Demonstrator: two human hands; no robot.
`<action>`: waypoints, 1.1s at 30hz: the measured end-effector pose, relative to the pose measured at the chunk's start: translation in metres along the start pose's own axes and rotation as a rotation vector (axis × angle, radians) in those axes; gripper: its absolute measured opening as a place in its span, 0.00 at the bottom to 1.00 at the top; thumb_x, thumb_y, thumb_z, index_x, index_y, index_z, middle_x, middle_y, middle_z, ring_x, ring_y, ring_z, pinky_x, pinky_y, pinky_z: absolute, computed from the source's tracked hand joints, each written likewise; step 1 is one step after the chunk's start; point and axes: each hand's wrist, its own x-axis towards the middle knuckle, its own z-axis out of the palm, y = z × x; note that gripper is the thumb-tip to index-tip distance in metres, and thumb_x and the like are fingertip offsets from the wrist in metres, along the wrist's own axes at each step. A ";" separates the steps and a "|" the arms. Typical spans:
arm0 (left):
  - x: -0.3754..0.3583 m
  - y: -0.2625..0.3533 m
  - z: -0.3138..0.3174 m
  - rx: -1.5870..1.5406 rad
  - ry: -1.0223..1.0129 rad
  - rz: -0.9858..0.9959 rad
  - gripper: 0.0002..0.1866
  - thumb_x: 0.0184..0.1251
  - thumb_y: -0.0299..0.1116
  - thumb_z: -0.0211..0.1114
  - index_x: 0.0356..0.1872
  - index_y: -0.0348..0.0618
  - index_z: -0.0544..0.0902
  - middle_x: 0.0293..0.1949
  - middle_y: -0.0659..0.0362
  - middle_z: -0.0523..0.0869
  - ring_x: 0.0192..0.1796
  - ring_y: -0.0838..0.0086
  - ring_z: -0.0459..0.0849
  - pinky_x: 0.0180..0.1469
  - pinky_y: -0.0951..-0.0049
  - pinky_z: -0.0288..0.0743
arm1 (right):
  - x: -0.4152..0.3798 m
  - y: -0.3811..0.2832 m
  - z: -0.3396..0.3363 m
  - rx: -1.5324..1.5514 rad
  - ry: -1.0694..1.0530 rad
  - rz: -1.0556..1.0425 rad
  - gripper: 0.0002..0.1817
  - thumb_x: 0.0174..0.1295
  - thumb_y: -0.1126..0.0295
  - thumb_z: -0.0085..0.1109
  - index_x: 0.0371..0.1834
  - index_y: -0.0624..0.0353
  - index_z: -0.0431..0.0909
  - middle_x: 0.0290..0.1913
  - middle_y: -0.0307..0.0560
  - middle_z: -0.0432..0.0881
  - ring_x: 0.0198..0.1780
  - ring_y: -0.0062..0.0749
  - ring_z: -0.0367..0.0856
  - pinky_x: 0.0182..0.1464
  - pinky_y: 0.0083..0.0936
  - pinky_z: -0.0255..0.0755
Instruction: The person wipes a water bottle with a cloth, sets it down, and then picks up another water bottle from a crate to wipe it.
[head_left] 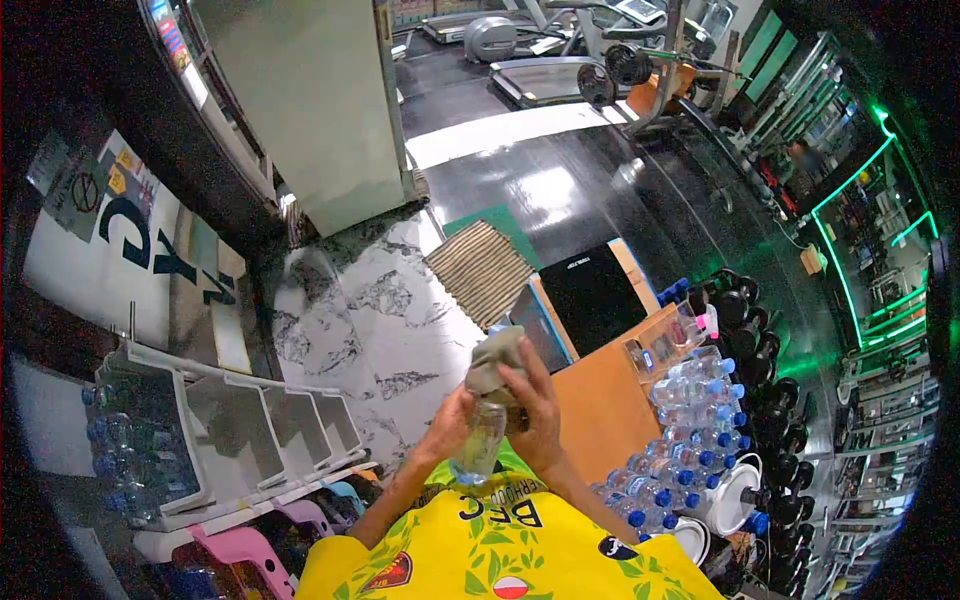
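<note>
In front of my chest, a clear plastic bottle [480, 445] is held tilted, one end towards my yellow shirt. My left hand [450, 424] is closed around its side. My right hand [535, 400] is closed on a grey-green cloth [496, 362], which is wrapped over the far part of the bottle and hides it. To the right, several water bottles [690, 395] with blue caps stand in rows along a wooden desk [600, 405].
A black monitor [595, 295] stands at the desk's far end. White open bins [230, 420] are on the left, with more bottles [125, 450] in one. Dumbbells [790, 430] line the right. Beyond are a doormat [478, 268], a door [310, 110] and treadmills [545, 80].
</note>
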 end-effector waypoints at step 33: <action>-0.015 0.013 -0.026 -0.412 -0.128 -0.368 0.43 0.63 0.70 0.29 0.62 0.43 0.67 0.51 0.53 0.79 0.50 0.65 0.80 0.51 0.65 0.76 | -0.018 0.031 -0.027 0.410 -0.238 0.232 0.33 0.40 0.86 0.57 0.57 0.59 0.72 0.54 0.50 0.75 0.54 0.40 0.75 0.57 0.30 0.69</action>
